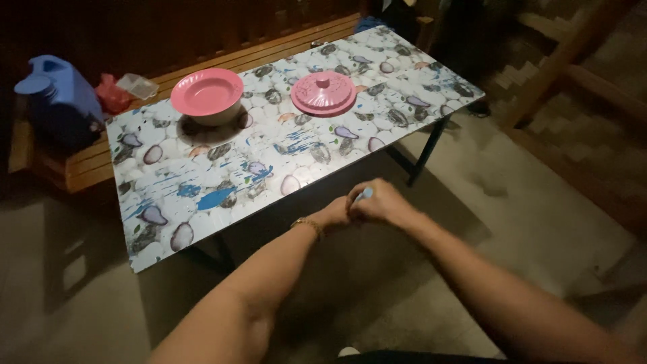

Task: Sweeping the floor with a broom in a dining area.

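1. Where the two forearms meet in front of the near edge of the table (202, 222), the right hand (385, 202) is seen curled shut around a small light-blue object (364, 194), of which only the tip shows between thumb and forefinger.
2. What kind of thing the light-blue object is cannot be told; it is held just off the table's near edge, above the floor (552, 222), not over the tabletop.
3. The left hand (335, 213) is pressed against the right hand, its fingers hidden behind it, so whether it grips anything cannot be told; a gold-coloured bracelet (307, 224) is worn at its wrist.
4. The table is covered with a pebble-patterned sheet in white, grey and blue, and is carried on dark metal legs.
5. A pink bowl (207, 94) is set on the far left part of the tabletop, upright and open.
6. A pink lid (323, 94) with a knob is laid flat to the right of the bowl, apart from it.
7. Both pink pieces are well apart from the hands, with bare tabletop between.
8. A wooden slatted bench (81, 165) is placed behind the table, touching or just beside its far edge.
9. A blue plastic jug (57, 101), a red bag (111, 93) and a small clear container (138, 85) are kept on the bench at the left.
10. A wooden frame (573, 61) is seen at the upper right, in deep shadow.
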